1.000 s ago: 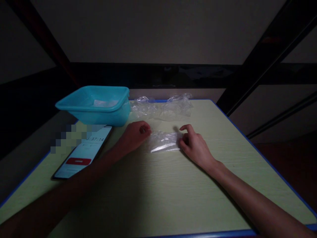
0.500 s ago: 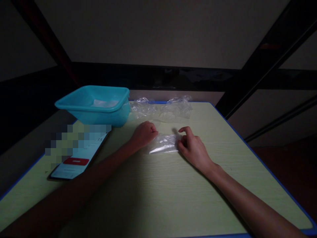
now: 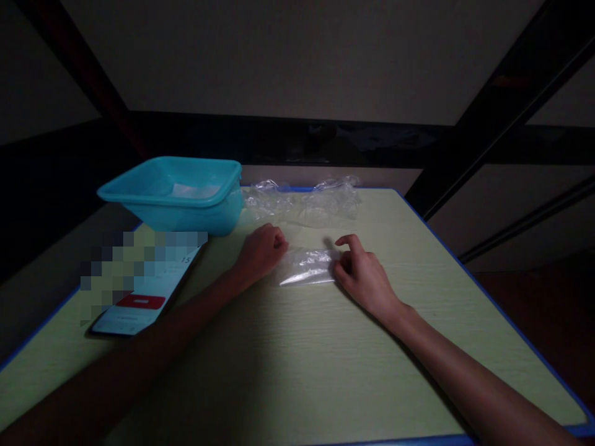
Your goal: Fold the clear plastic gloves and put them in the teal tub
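Left hand (image 3: 261, 251) sits slightly nearer the worktop's left edge than half a second ago; right hand (image 3: 367, 275) barely changes. Left closed in a loose fist by the far left corner of the clear plastic film (image 3: 309, 266); cannot tell whether any is pinched inside. Right touches the film's right end, index finger raised, lower fingers curled; grip hidden.

Film lies flat, mid-worktop (image 3: 325, 365), a little toward the far edge. Crumpled clear plastic (image 3: 328, 204) along that far edge. Blue basin (image 3: 186, 214) at the far left corner, white piece (image 3: 190, 190) inside. Phone (image 3: 160, 285) by the left edge.

Step in hand, my reading: straightening the film. Next move would call for a steady right end and light left fingers.
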A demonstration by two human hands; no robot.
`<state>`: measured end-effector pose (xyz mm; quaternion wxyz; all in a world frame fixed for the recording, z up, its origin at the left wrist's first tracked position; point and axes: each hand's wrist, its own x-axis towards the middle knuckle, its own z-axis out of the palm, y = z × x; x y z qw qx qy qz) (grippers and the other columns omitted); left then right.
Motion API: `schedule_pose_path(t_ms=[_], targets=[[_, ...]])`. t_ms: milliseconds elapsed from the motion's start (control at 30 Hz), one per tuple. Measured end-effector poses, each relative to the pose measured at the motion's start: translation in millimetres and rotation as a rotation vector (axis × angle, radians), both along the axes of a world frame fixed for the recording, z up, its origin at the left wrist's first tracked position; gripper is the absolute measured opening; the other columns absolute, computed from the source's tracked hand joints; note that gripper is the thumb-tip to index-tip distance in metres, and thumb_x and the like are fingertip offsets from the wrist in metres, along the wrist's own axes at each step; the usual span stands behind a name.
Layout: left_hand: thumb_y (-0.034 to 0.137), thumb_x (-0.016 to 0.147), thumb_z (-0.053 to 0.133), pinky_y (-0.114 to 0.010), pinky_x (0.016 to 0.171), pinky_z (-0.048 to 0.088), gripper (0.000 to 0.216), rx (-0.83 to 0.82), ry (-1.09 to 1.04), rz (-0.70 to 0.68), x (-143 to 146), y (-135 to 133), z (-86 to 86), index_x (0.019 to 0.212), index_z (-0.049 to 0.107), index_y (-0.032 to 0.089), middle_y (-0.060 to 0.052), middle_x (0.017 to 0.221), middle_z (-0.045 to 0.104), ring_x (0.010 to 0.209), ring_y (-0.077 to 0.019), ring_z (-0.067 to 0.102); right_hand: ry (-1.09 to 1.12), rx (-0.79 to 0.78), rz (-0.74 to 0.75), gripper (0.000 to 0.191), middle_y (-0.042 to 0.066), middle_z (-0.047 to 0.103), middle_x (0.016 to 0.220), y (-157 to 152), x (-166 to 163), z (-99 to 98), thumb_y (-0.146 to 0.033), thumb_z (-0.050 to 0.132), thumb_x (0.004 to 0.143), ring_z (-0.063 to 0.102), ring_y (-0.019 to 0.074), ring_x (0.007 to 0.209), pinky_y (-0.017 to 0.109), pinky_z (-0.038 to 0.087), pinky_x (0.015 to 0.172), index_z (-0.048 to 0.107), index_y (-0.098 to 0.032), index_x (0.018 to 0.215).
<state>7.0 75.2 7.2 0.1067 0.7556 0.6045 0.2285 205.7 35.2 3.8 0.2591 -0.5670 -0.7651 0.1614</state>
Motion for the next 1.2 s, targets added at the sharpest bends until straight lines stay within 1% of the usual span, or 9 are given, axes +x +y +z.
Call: schedule_pose_path(t_ms=[167, 267, 333, 367, 500, 600, 867, 1000, 1200], targets=[[0.01, 0.07, 0.046, -0.028, 0.061, 0.039, 0.016, 0.056, 0.027, 0.006, -1, -1, 0.1, 0.058, 0.045, 0.019, 0.0, 0.064, 0.048, 0.063, -0.0168, 0.05, -0.002, 0.004, -0.008, 0.035, 0.002, 0.059, 0.061, 0, -1, 0.1, -0.016, 0.041, 0.071, 0.05, 0.017, 0.053, 0.028, 0.032, 0.052, 0.042, -0.016, 0.106], [0.009, 0.07, 0.047, -0.033, 0.072, 0.042, 0.009, 0.12, 0.035, 0.0, 4, -8, 5.1, 0.07, 0.05, 0.018, -0.004, 0.077, 0.053, 0.076, -0.0208, 0.052, -0.014, 0.006, -0.012, 0.036, 0.002, 0.058, 0.06, 0, -1, 0.3, -0.016, 0.041, 0.07, 0.051, 0.0172, 0.053, 0.027, 0.032, 0.052, 0.042, -0.015, 0.106], [0.01, 0.072, 0.047, -0.036, 0.078, 0.042, 0.011, 0.164, 0.041, -0.038, 10, -17, 8.7, 0.079, 0.052, 0.017, -0.006, 0.086, 0.054, 0.085, -0.0225, 0.052, -0.014, 0.015, -0.008, 0.035, 0.0, 0.057, 0.058, 0, -1, 0.4, -0.016, 0.041, 0.071, 0.05, 0.0169, 0.051, 0.027, 0.031, 0.051, 0.042, -0.015, 0.106], [0.011, 0.073, 0.048, -0.037, 0.08, 0.043, 0.013, 0.181, 0.044, -0.068, 13, -23, 9.7, 0.083, 0.053, 0.016, -0.007, 0.089, 0.055, 0.088, -0.0227, 0.052, -0.008, 0.018, -0.007, 0.034, 0.0, 0.056, 0.057, 0, -1, 0.5, -0.017, 0.041, 0.071, 0.05, 0.0166, 0.05, 0.027, 0.031, 0.051, 0.042, -0.016, 0.106], [0.016, 0.079, 0.047, -0.04, 0.085, 0.044, 0.019, 0.244, 0.084, -0.362, 24, -46, 6.2, 0.096, 0.056, 0.013, -0.012, 0.104, 0.058, 0.098, -0.0251, 0.053, 0.045, 0.011, -0.015, 0.032, -0.001, 0.055, 0.056, -1, -1, 1.7, -0.019, 0.041, 0.073, 0.048, 0.0155, 0.048, 0.026, 0.032, 0.049, 0.041, -0.016, 0.104], [0.02, 0.082, 0.047, -0.041, 0.095, 0.04, 0.03, 0.231, 0.07, -0.45, 26, -54, -0.6, 0.109, 0.053, 0.009, -0.016, 0.119, 0.055, 0.111, -0.0266, 0.049, 0.049, 0.004, -0.02, 0.033, 0.0, 0.056, 0.057, -1, -1, 2.4, -0.017, 0.04, 0.071, 0.048, 0.0155, 0.048, 0.025, 0.032, 0.049, 0.041, -0.016, 0.104], [0.031, 0.087, 0.042, -0.046, 0.106, 0.029, 0.046, 0.148, 0.133, -0.506, 25, -53, -7.1, 0.127, 0.043, 0.008, -0.019, 0.138, 0.04, 0.13, -0.0265, 0.033, 0.011, 0.041, -0.027, 0.034, 0.0, 0.057, 0.056, 0, -1, -0.5, -0.014, 0.041, 0.07, 0.05, 0.0158, 0.049, 0.026, 0.032, 0.05, 0.042, -0.015, 0.104], [0.036, 0.088, 0.042, -0.046, 0.106, 0.027, 0.05, 0.099, 0.181, -0.495, 25, -53, -9.5, 0.13, 0.041, 0.009, -0.018, 0.142, 0.035, 0.133, -0.0266, 0.028, 0.011, 0.038, -0.032, 0.034, 0.0, 0.056, 0.056, 0, 0, -1.1, -0.015, 0.041, 0.07, 0.048, 0.0154, 0.048, 0.026, 0.032, 0.049, 0.042, -0.015, 0.103], [0.04, 0.089, 0.041, -0.044, 0.108, 0.024, 0.053, 0.114, 0.251, -0.486, 25, -54, -12.4, 0.132, 0.04, 0.01, -0.017, 0.143, 0.033, 0.134, -0.0275, 0.025, -0.014, 0.033, -0.031, 0.034, 0.0, 0.055, 0.056, 1, 0, -0.1, -0.015, 0.041, 0.07, 0.048, 0.0164, 0.048, 0.026, 0.031, 0.05, 0.042, -0.015, 0.104]])
